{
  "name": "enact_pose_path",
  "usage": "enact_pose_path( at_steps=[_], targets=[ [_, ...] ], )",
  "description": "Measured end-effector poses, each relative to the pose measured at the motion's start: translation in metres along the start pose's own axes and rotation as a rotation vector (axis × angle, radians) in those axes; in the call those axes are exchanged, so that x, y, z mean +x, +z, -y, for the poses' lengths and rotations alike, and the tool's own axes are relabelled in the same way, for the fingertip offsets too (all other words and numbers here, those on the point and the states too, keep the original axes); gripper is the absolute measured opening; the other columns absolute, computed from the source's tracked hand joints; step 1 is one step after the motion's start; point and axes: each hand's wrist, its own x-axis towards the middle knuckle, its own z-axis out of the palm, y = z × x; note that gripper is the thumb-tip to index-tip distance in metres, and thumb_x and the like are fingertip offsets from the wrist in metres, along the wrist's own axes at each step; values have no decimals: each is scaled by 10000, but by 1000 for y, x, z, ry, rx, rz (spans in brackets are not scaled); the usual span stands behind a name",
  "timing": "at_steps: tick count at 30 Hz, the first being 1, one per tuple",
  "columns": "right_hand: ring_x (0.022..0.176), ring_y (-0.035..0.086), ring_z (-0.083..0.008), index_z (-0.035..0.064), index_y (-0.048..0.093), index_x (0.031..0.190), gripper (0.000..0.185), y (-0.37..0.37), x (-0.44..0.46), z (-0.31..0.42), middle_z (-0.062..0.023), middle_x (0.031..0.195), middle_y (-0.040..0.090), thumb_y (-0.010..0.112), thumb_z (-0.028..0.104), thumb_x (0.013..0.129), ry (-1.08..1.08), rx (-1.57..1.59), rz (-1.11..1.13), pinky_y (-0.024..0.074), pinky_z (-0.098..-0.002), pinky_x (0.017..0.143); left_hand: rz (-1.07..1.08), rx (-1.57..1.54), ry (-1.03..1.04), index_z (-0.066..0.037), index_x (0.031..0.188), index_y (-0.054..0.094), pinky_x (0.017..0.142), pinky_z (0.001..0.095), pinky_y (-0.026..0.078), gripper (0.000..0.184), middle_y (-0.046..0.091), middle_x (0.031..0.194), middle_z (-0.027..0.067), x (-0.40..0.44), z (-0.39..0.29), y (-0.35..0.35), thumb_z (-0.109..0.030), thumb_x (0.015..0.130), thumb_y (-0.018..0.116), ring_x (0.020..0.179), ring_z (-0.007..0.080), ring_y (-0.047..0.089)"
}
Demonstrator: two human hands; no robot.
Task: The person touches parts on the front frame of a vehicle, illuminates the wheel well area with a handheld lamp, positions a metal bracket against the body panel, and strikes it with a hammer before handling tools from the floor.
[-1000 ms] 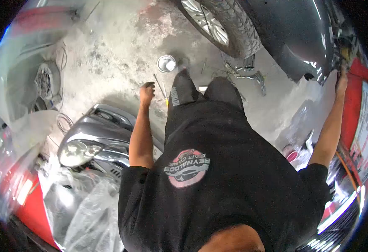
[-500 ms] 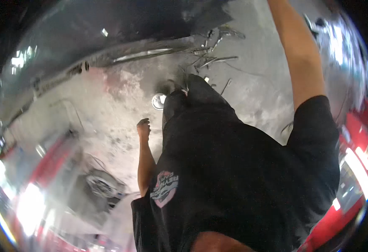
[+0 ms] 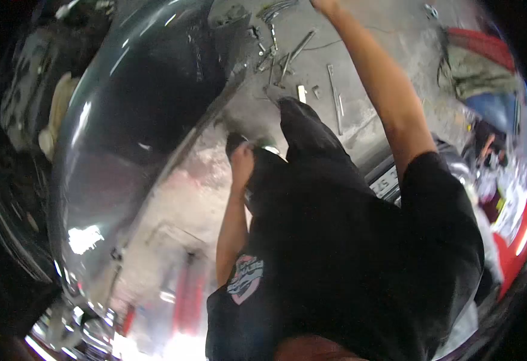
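My left hand [image 3: 242, 165] hangs low in front of my dark trousers [image 3: 263, 174]. It is blurred, and I cannot tell how its fingers are set; no object shows in it. My right arm stretches forward, with my right hand [image 3: 323, 5] cut off at the top edge, so its fingers and anything in them are hidden. Below that arm, several long metal hand tools [image 3: 296, 54] lie scattered on the grey floor. A long thin bar [image 3: 335, 99] lies apart from them, nearer my forearm.
A glossy dark car body panel [image 3: 137, 120] fills the left side, close to my left leg. A number plate [image 3: 387, 180] shows beside my right hip. Greenish cloth [image 3: 477, 75] and a red surface [image 3: 516, 246] are at the right.
My view has turned, and the dark car panel now takes up much more of the left. My left hand has moved from beside my leg to in front of it.
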Motion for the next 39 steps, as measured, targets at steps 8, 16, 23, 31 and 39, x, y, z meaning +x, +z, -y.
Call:
enact_pose_path(
  at_steps=[8, 16, 23, 31, 39],
  targets=[
    [894, 667, -380, 57, 656, 1151, 317, 152, -435, -40, -213, 888, 695, 611, 192, 868, 486, -95, 844, 515, -463, 802, 490, 402, 93, -39, 1068, 693, 870, 503, 490, 272, 661, 1036, 266, 10, 62, 3, -99, 880, 506, 988, 430, 629],
    [870, 661, -384, 26, 710, 948, 257, 251, -487, -102, -201, 900, 690, 632, 257, 869, 358, 216, 689, 510, -482, 795, 664, 539, 101, -36, 1055, 678, 835, 502, 489, 249, 645, 989, 254, 46, 134, 68, -103, 857, 544, 945, 433, 616],
    [801, 691, -380, 37, 673, 981, 285, 291, -429, -352, -210, 848, 697, 617, 201, 755, 515, -233, 693, 542, -492, 661, 948, 873, 51, -22, 1382, 418, 835, 509, 518, 587, 646, 1040, 260, 122, 335, 178, -248, 866, 584, 986, 415, 634],
    [802, 698, -312, 102, 710, 938, 221, 301, -357, -291, -137, 812, 700, 563, 236, 842, 73, -281, 994, 545, -449, 688, 1064, 900, 330, 2, 1526, 136, 517, 462, 529, 848, 677, 777, 185, 133, 455, 246, -159, 816, 571, 630, 293, 673],
    [881, 703, -316, 84, 720, 952, 333, 317, -344, -266, -100, 882, 728, 808, 246, 674, -193, -214, 1214, 554, -436, 715, 1217, 776, 445, -81, 1471, 351, 575, 490, 535, 623, 673, 918, 220, 138, 471, 288, -138, 873, 515, 753, 367, 684]
  ],
)
